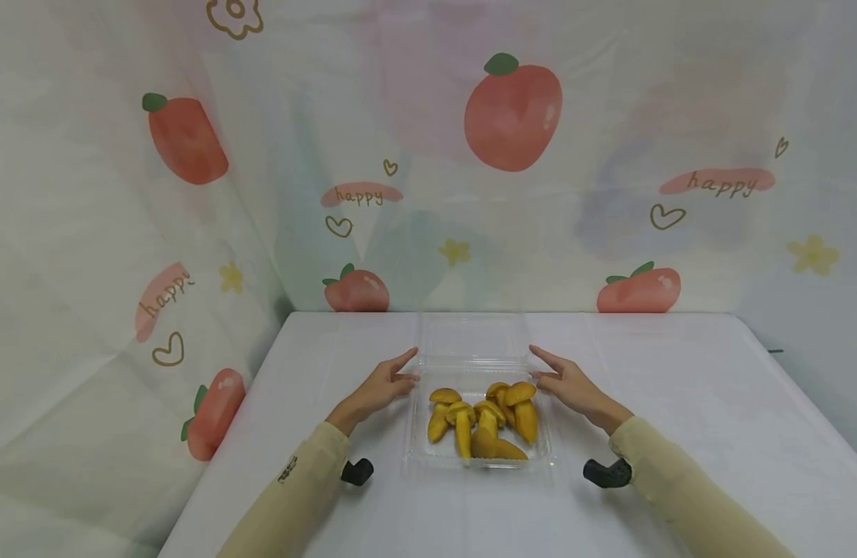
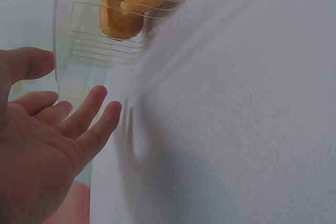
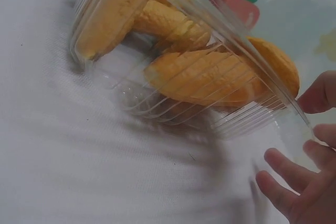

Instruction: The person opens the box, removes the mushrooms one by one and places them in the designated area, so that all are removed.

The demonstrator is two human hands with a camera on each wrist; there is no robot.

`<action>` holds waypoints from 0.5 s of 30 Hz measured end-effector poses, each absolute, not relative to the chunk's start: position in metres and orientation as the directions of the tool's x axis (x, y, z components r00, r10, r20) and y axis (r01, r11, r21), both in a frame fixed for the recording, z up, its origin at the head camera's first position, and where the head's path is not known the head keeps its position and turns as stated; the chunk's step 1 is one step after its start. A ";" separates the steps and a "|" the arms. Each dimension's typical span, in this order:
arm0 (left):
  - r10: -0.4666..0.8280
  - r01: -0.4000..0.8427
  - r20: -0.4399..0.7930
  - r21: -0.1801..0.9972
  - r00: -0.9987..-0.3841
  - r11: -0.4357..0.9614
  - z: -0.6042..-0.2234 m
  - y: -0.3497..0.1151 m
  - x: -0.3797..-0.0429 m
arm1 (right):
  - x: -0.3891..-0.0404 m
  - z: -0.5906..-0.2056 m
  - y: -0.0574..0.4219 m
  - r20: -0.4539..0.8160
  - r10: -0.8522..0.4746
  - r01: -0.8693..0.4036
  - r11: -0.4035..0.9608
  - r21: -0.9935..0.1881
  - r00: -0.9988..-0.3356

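Observation:
A clear plastic clamshell box (image 1: 416,434) is on the white table with its lid (image 1: 473,335) folded back toward the wall. Several yellow-brown mushrooms (image 1: 526,418) lie inside it. My left hand (image 1: 374,387) is at the box's far left corner, where thumb and index finger pinch the rim (image 2: 59,74). At the far right corner, my right hand (image 1: 575,390) pinches the opposite rim between thumb and fingers. In both wrist views the other fingers (image 3: 283,169) are spread below the rim. Whether the box's base touches the table is hard to tell.
The white table (image 1: 679,372) runs back to a hanging cloth (image 1: 428,155) printed with red fruit and hearts. More of the cloth hangs along the left side. A black wrist piece (image 1: 607,473) juts inward below the right sleeve, and another (image 1: 357,471) below the left.

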State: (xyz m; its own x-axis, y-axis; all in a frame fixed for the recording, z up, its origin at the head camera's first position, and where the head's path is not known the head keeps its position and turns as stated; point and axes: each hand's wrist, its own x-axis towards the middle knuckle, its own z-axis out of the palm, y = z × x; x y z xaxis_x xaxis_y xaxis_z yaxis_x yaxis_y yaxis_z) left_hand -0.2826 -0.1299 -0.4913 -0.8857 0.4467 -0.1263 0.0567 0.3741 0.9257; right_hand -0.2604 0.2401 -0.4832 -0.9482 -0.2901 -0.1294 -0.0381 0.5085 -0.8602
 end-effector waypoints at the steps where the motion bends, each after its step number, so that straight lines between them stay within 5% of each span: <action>1: 0.450 0.060 -0.124 0.926 -0.884 0.373 -0.492 -0.130 -0.283 | -0.260 -0.483 0.240 -0.130 -0.288 -0.037 0.510 -0.859 -0.949; 15: 0.451 0.066 -0.121 0.925 -0.884 0.375 -0.493 -0.127 -0.286 | -0.262 -0.486 0.243 -0.134 -0.289 -0.033 0.505 -0.863 -0.948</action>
State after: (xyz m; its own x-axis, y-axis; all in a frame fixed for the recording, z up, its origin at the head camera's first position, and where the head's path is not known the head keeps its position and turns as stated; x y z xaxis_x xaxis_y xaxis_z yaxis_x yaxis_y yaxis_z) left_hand -0.2863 -0.1274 -0.4932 -0.8841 0.4514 -0.1206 0.0656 0.3754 0.9245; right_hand -0.2621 0.2435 -0.4864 -0.9478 -0.2894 -0.1336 -0.0326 0.5049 -0.8626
